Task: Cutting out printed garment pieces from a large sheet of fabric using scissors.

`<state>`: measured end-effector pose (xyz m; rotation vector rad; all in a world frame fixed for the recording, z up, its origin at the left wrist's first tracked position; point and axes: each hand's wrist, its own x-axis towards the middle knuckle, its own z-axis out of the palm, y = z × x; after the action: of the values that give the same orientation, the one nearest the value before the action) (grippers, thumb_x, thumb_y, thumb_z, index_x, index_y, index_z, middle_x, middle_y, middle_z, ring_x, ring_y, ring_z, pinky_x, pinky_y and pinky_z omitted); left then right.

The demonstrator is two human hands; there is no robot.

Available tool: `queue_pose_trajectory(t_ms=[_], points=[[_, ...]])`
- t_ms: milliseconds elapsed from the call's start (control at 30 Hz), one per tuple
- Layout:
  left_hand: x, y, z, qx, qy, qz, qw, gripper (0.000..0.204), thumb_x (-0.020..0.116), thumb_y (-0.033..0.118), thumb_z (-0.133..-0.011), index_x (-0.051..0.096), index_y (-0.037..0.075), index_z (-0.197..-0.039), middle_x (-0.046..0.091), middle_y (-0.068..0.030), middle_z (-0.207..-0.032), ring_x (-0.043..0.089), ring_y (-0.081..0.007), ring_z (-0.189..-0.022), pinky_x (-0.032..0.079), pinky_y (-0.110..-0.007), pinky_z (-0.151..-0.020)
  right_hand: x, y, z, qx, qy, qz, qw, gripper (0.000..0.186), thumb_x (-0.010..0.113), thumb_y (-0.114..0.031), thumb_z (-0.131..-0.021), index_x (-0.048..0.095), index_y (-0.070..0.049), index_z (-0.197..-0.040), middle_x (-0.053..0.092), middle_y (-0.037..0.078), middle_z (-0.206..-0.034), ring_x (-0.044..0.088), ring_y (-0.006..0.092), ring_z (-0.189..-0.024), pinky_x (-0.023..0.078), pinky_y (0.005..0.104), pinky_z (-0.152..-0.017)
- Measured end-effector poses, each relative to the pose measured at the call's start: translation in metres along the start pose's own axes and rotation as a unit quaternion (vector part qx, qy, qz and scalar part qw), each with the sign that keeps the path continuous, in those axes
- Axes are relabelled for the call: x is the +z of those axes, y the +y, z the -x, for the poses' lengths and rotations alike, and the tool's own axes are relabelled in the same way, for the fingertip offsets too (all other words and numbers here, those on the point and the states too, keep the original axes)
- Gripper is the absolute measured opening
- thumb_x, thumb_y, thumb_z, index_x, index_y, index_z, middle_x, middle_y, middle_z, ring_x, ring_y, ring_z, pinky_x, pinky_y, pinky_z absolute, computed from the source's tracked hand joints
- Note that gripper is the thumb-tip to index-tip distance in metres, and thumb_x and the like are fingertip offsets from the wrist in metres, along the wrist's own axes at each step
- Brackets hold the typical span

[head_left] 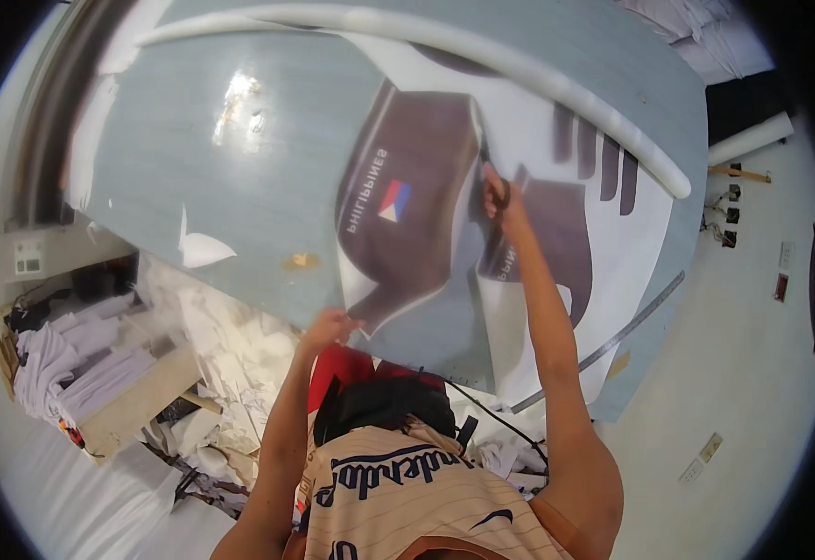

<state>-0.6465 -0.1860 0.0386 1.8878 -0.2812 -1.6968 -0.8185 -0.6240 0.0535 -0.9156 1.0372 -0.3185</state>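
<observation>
A large sheet of white paper printed with dark brown garment-panel shapes (585,229) spreads over a grey-blue table (239,201). One brown panel (417,159), with lettering and a small red, blue and yellow-white flag, is cut loose along much of its outline. Its near corner is pinched in my left hand (330,329) at the table's near edge. My right hand (504,198) grips dark-handled scissors (484,145), whose blades lie at the panel's right edge, pointing away from me.
A long white paper roll (585,105) curves along the far side. A metal ruler (632,322) lies at the right. Paper scraps (204,250) are on the table, with more heaped below. A wooden box (137,397) of white cloth stands left.
</observation>
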Motion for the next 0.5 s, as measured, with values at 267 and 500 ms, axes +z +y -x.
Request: queue_pose_trajectory(t_ms=[267, 500], points=[[-0.006, 0.011, -0.003, -0.006, 0.000, 0.025, 1.000, 0.034, 0.081, 0.026, -0.086, 0.063, 0.004, -0.068, 0.057, -0.0028, -0.056, 0.055, -0.0132, -0.050, 0.044, -0.029, -0.050, -0.002, -0.025, -0.020, 0.012, 0.001, 0.046, 0.999, 0.048, 0.077, -0.048, -0.089, 0.055, -0.011, -0.067, 0.049, -0.003, -0.058, 0.044, 0.0088, -0.040, 0.034, 0.0262, -0.040], [-0.012, 0.027, 0.003, -0.039, 0.013, 0.054, 0.998, 0.035, 0.079, 0.020, -0.088, 0.060, 0.004, -0.063, 0.055, -0.0039, -0.053, 0.054, -0.0136, -0.048, 0.043, -0.030, -0.048, -0.073, -0.098, -0.039, 0.055, -0.140, 0.157, 0.976, 0.049, 0.070, -0.050, -0.094, 0.058, -0.010, -0.069, 0.048, -0.003, -0.057, 0.045, 0.0092, -0.041, 0.034, 0.0255, -0.039]])
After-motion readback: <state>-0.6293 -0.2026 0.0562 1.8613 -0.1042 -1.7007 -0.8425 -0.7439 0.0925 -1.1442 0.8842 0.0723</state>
